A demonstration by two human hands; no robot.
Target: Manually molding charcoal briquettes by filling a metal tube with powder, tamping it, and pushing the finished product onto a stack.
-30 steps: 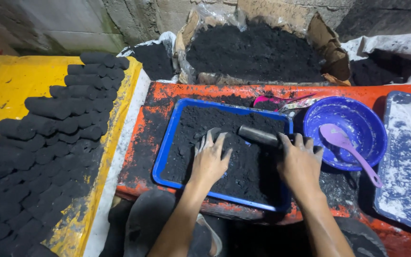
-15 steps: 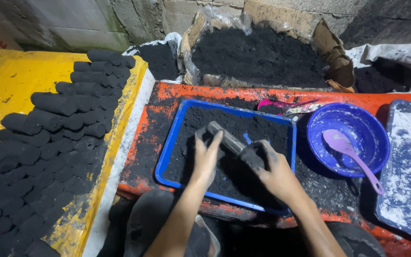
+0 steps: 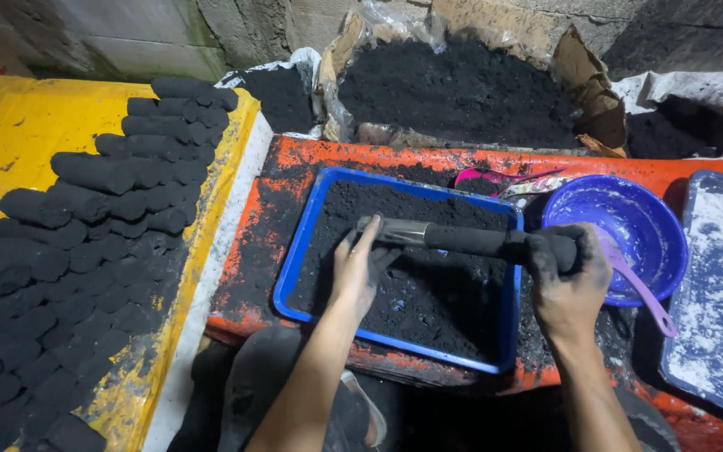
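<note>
Blue tray [image 3: 288, 280] of black powder, soot-coated metal tube [image 3: 462, 240] held level

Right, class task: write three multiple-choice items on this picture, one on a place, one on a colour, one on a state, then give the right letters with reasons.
1. Where do the finished black cylinders lie?
A. on the yellow sheet at the left
B. in the bowl
C. in the blue tray

2. What colour is the bowl?
A. red
B. blue-purple
C. white

3. How is the metal tube held?
A. upright
B. lying flat in the powder
C. level above the blue tray, between both hands

Key: 1 A, they sit in rows on the yellow sheet. 2 B, its rim and inside show blue-purple. 3 C, the right hand has its grip round one end and the left hand touches the other.
</note>
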